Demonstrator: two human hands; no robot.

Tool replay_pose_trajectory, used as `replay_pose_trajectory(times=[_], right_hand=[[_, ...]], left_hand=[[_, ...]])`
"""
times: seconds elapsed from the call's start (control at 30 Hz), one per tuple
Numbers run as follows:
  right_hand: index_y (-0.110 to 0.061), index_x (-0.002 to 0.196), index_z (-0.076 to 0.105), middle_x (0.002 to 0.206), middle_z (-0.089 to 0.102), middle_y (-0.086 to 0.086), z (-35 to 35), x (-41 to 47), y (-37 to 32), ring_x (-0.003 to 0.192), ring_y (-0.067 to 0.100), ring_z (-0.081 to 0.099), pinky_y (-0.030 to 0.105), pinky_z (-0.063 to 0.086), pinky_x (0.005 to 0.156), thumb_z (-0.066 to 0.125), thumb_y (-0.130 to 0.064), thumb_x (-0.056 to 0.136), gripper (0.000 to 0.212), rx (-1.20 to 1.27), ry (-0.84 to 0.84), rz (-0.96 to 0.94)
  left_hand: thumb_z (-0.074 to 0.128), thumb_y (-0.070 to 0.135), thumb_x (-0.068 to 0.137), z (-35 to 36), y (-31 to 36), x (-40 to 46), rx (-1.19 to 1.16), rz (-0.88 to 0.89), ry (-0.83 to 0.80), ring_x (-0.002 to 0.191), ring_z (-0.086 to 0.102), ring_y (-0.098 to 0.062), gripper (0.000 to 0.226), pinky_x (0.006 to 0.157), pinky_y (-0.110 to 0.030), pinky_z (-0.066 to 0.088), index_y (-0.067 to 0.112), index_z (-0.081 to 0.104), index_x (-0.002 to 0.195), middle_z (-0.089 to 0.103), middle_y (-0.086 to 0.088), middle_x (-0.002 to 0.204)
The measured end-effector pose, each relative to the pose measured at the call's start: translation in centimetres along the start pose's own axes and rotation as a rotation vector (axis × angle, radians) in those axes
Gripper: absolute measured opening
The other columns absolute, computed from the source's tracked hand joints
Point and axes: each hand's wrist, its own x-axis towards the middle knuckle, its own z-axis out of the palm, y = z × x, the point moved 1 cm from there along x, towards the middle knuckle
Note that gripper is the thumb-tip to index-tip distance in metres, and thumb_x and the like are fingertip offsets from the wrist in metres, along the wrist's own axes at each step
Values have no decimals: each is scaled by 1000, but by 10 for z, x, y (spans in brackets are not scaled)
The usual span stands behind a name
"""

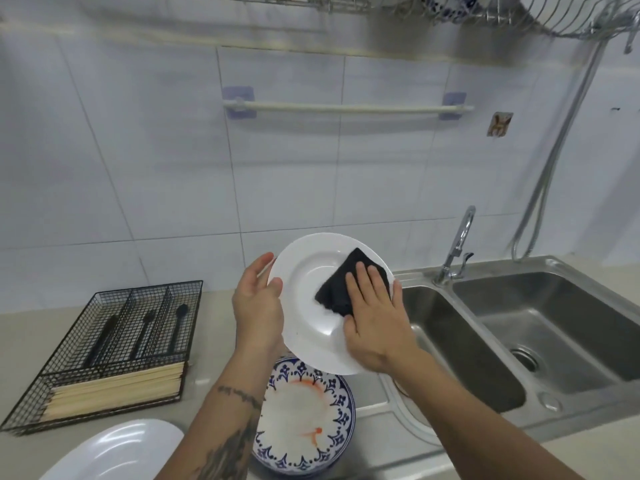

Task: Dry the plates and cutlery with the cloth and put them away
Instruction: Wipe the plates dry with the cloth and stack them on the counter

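Double steel sink (519, 341), tap (459, 244), towel rail (346, 108) on tiled wall (138, 150).

Even, soft daylight-like light, no harsh glare; faint shadows under the white wall-mounted towel rail (346, 108). Wide-angle bending toward edges, slight overall blur.

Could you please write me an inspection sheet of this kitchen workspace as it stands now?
Surface: beige counter beside a steel double sink.
Job's things: white plate held tilted above the counter; black cloth on its face; blue-patterned plate below, with an orange stain; another white plate at the lower left.
Clutter: wire cutlery tray with black cutlery and wooden chopsticks.
Hands: left hand grips the plate's rim; right hand presses the cloth flat.
Cables: metal hose hanging on the wall.
Surroundings: white tiles, towel rail, faucet, dish rack overhead.
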Motion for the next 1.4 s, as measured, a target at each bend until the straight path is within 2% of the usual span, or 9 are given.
replay_pose_trajectory(times=[0.2, 0.33, 0.5, 0.67, 0.77, 0.87, 1.1, 1.27, 1.4], right_hand=[[-32, 153, 1, 159, -12, -13, -6, -54, -42, 143, 3, -19, 40, -10, 119, 12, -46, 87, 69, 290, -267, -184], [-33, 153, 0, 159, -9, -18, -5, -35, -55, 142, -3, -18, 37, -9, 119, 23, -34, 97, 61, 449, -241, -229], [-31, 153, 1, 160, -9, -9, -5, -20, -40, 145, 7, -14, 45, -8, 119, 21, -40, 99, 59, 208, -199, -268], [-22, 154, -3, 161, -12, 5, 0, 2, 6, 147, 22, -13, 52, -6, 117, 12, -46, 91, 69, -116, -116, -20], [-21, 154, -4, 160, -14, 6, -4, 16, 0, 147, 26, -12, 50, -2, 118, 7, -47, 83, 76, -24, -7, 3], [-25, 153, -5, 161, -15, 1, -15, 24, -21, 146, 21, -16, 45, -6, 118, 18, -42, 87, 73, 36, 46, -245], [-26, 154, 0, 161, -10, 4, -13, 10, 9, 147, 23, -13, 54, -3, 117, 10, -45, 88, 70, -116, 12, 21], [-34, 152, -4, 159, -15, -8, -18, -29, -36, 145, 14, -20, 45, -14, 116, 13, -44, 97, 59, 154, -170, -230], [-31, 153, -5, 161, -13, -4, -16, 2, -42, 146, 15, -18, 48, -14, 116, 21, -41, 98, 61, 147, -72, -266]], left_hand=[[47, -9, 97, -6, -1, 10, -42, 9, 21, 107, 66, -8, 46, 90, -30, 54, 25, 62, 124, 66, 5, 125], [47, -6, 98, 4, -12, 1, -28, -85, -11, 106, 67, -17, 47, 81, -28, 56, 28, 62, 126, 67, 4, 122], [47, -6, 97, -1, -5, 6, -46, -103, 65, 104, 67, -24, 47, 84, -37, 57, 28, 64, 124, 67, 1, 122], [46, -6, 98, -8, 1, 4, -27, -110, 9, 103, 67, -18, 50, 79, -36, 58, 29, 58, 132, 65, 9, 116], [46, -6, 98, 7, -8, -8, 21, -117, -90, 105, 67, -21, 47, 85, -39, 57, 29, 60, 127, 68, 8, 116], [45, -7, 98, 18, -15, -16, 6, -118, -144, 110, 67, -20, 47, 101, -42, 51, 29, 64, 121, 69, -2, 123], [46, -6, 98, -1, 1, -1, -76, -64, -31, 101, 69, -21, 46, 77, -34, 56, 27, 60, 126, 71, 3, 115], [47, -5, 98, 1, 2, 3, -95, -59, -23, 104, 69, -25, 47, 88, -41, 57, 27, 59, 131, 69, -4, 120], [43, -4, 100, 11, -9, -5, -127, -142, -66, 101, 69, -28, 48, 91, -46, 56, 28, 58, 132, 67, -11, 122]])
